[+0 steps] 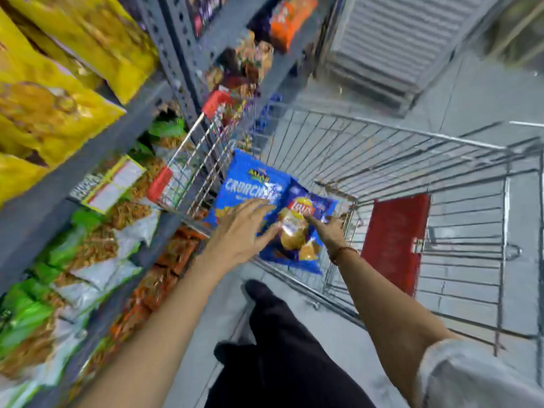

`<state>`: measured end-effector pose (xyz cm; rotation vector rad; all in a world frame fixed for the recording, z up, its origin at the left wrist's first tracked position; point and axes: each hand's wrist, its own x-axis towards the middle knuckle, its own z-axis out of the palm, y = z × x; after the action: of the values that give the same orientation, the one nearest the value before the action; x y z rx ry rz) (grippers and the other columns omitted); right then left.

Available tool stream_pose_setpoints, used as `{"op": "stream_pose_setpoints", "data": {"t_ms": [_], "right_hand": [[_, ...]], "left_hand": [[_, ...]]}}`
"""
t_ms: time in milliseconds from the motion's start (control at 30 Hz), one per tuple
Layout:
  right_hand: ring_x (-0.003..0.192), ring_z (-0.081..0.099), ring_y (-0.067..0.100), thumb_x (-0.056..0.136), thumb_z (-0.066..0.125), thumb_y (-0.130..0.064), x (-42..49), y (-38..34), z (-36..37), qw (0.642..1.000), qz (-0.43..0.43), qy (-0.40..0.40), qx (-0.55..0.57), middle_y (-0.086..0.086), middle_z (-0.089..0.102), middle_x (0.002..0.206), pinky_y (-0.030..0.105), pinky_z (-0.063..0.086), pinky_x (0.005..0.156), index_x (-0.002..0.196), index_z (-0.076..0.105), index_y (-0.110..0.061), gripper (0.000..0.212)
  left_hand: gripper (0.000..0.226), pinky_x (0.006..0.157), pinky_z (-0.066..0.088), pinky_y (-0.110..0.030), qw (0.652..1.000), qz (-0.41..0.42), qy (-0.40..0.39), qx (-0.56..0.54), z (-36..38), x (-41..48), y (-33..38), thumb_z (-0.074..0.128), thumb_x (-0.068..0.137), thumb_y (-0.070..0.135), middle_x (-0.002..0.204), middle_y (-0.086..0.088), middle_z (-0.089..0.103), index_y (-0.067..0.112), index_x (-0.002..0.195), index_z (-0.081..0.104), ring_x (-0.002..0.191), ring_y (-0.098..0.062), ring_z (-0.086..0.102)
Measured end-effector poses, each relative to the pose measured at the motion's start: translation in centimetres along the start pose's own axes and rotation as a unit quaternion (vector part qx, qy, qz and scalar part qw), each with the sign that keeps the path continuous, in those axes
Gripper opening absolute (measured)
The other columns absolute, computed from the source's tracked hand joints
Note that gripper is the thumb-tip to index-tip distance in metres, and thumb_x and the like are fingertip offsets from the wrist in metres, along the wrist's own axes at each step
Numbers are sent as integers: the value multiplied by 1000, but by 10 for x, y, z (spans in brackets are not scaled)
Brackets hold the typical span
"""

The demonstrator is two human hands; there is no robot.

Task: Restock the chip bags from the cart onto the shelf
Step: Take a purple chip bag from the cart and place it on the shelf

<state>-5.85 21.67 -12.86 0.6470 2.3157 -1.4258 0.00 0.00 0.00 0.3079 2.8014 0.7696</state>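
Note:
Two blue chip bags lie in the near left corner of the wire cart (pixel 382 148): a light blue bag (pixel 250 184) and a darker blue Lay's bag (pixel 297 231) beside it. My left hand (pixel 241 228) hovers over both with fingers spread, fingertips touching their fronts. My right hand (pixel 329 229) rests on the right edge of the Lay's bag, fingers on it; I cannot tell whether it grips. The grey shelf (pixel 88 160) stands to the left, filled with snack bags.
Yellow bags (pixel 50 92) fill the upper shelf, green and white bags (pixel 67 260) the lower ones. The cart's red child-seat flap (pixel 394 242) is on the right. My dark trouser leg and shoe (pixel 273 319) stand on the grey floor by the cart.

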Motion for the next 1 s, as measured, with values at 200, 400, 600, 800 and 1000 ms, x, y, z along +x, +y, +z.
{"op": "stream_pose_setpoints", "data": {"t_ms": [200, 400, 600, 800, 1000], "right_hand": [[85, 57, 17, 77, 78, -17, 19, 27, 32, 988, 120, -29, 97, 12, 62, 104, 28, 55, 72, 120, 60, 7, 53], [80, 61, 26, 65, 85, -37, 42, 37, 50, 977, 173, -27, 125, 14, 63, 98, 29, 56, 61, 122, 56, 4, 76], [78, 62, 30, 67, 84, -33, 42, 24, 50, 962, 211, -59, 161, 20, 63, 108, 35, 53, 63, 128, 49, 8, 81], [99, 62, 28, 70, 82, -24, 22, -7, 36, 967, 160, -32, 194, 19, 59, 130, 25, 52, 51, 138, 39, 3, 84], [75, 64, 26, 65, 84, -22, -9, -63, 9, 973, 63, -45, 215, 17, 68, 95, 34, 56, 63, 90, 65, -3, 37]], "left_hand": [[54, 97, 43, -37, 1000, -15, -4, 10, 23, -8, -18, 34, 87, 47, 117, -9, 66, 9, 112, 63, 115, -22, 56], [52, 81, 53, -41, 998, -36, 40, 14, 26, -9, -19, 30, 87, 43, 101, -5, 73, 11, 101, 68, 102, -22, 63], [53, 75, 53, -40, 998, -50, 38, 16, 24, -12, -14, 27, 85, 41, 97, -4, 74, 12, 97, 69, 99, -22, 63], [52, 76, 53, -42, 997, -68, 32, 6, 26, -13, -14, 29, 86, 44, 99, -5, 73, 11, 96, 68, 100, -23, 62], [51, 83, 50, -46, 991, -59, 114, -36, -6, -16, -14, 36, 87, 44, 96, -13, 70, 6, 100, 66, 93, -32, 61]]}}
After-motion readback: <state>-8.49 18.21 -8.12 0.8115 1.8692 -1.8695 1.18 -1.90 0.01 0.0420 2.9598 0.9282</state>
